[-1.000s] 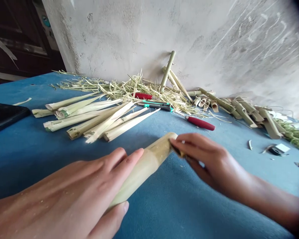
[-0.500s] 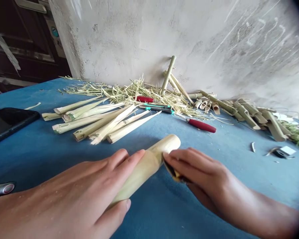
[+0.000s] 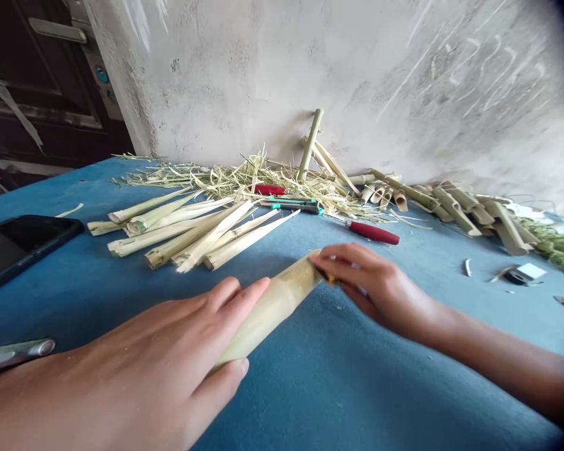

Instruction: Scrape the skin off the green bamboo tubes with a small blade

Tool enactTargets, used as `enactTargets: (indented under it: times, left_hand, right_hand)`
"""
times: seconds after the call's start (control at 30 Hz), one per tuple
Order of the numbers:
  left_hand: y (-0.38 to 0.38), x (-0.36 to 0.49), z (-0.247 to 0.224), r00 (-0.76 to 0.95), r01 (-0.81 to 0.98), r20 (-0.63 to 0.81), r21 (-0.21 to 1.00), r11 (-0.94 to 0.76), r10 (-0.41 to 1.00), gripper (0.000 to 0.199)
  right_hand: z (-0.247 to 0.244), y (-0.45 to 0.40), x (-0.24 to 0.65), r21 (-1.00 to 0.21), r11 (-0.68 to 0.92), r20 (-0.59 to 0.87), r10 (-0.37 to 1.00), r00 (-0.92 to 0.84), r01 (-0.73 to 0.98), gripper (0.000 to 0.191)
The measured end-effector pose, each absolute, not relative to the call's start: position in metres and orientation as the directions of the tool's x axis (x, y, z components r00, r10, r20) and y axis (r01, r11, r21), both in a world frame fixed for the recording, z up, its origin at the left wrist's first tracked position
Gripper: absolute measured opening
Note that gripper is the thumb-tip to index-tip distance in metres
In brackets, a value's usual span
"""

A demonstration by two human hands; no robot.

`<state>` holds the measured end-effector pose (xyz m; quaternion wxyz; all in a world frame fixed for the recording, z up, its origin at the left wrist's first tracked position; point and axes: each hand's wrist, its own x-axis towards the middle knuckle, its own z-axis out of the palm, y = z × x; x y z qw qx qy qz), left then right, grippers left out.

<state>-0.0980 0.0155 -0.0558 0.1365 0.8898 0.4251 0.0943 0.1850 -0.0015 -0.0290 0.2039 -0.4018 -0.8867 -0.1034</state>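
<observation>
Up it comes, the right hand (image 3: 370, 282) has climbed to the far end of the bamboo tube (image 3: 267, 313), and the tube's tip now sits almost hidden behind its fingers! Sweeping across from the left, a black smartphone (image 3: 23, 247) lies on the blue-covered counter (image 3: 357, 388), with a silver metal handle (image 3: 16, 354) just beside the left hand (image 3: 122, 357). That left hand cradles the tube, fingers lying close together across the top, thumb tucked beneath. The tube slants across the counter, held up in both hands, its far end pointing toward the bamboo strips (image 3: 183, 238) fanned out beyond it. At the tube's tip, the right hand's pressed fingers pinch a small dark tool (image 3: 331, 280), mostly out of sight. Behind, straw-like shavings (image 3: 244, 178) heap against the concrete wall (image 3: 310, 81), around a green-trimmed utility knife (image 3: 291, 205). A red-handled knife (image 3: 373, 232) lies just past them, then curled bamboo pieces (image 3: 455, 207), and green shavings (image 3: 551, 247) at the far right!
</observation>
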Motion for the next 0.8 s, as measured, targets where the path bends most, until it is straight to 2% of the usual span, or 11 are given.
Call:
enactTargets:
  times: [0.13, 0.3, 0.37, 0.4, 0.5, 0.63, 0.7, 0.8]
  left_hand:
    - [0.019, -0.101, -0.058, 0.679, 0.72, 0.009, 0.189, -0.668, 0.734, 0.068]
    - [0.022, -0.099, -0.051, 0.698, 0.7, 0.001, 0.21, -0.682, 0.716, 0.066]
    - [0.022, -0.093, -0.04, 0.691, 0.715, -0.063, 0.212, -0.667, 0.721, 0.065]
    - [0.021, -0.089, -0.033, 0.681, 0.728, -0.111, 0.208, -0.654, 0.724, 0.065]
    - [0.017, -0.078, -0.009, 0.652, 0.759, -0.222, 0.187, -0.624, 0.725, 0.066]
    - [0.009, -0.067, 0.01, 0.649, 0.76, -0.195, 0.123, -0.638, 0.735, 0.061]
    - [0.008, -0.059, 0.013, 0.668, 0.74, -0.168, 0.05, -0.67, 0.725, 0.052]
    - [0.011, -0.037, 0.014, 0.715, 0.693, -0.107, -0.018, -0.721, 0.69, 0.043]
  right_hand:
    - [-0.028, -0.003, 0.184, -0.019, 0.643, 0.427, 0.698, -0.575, 0.766, 0.03]
    - [-0.029, -0.007, 0.179, -0.036, 0.623, 0.424, 0.718, -0.552, 0.782, 0.031]
    - [-0.031, 0.001, 0.187, -0.028, 0.627, 0.379, 0.727, -0.572, 0.778, 0.031]
    - [-0.032, 0.008, 0.195, 0.005, 0.606, 0.371, 0.738, -0.564, 0.795, 0.031]
    - [-0.029, 0.029, 0.225, 0.063, 0.4, 0.329, 0.857, -0.397, 0.914, 0.029]
    - [-0.012, 0.033, 0.251, -0.002, 0.371, 0.453, 0.828, -0.329, 0.929, 0.028]
    - [-0.007, 0.026, 0.254, 0.019, 0.35, 0.499, 0.809, -0.312, 0.937, 0.027]
    - [-0.013, 0.017, 0.253, 0.081, 0.313, 0.461, 0.83, -0.314, 0.946, 0.027]
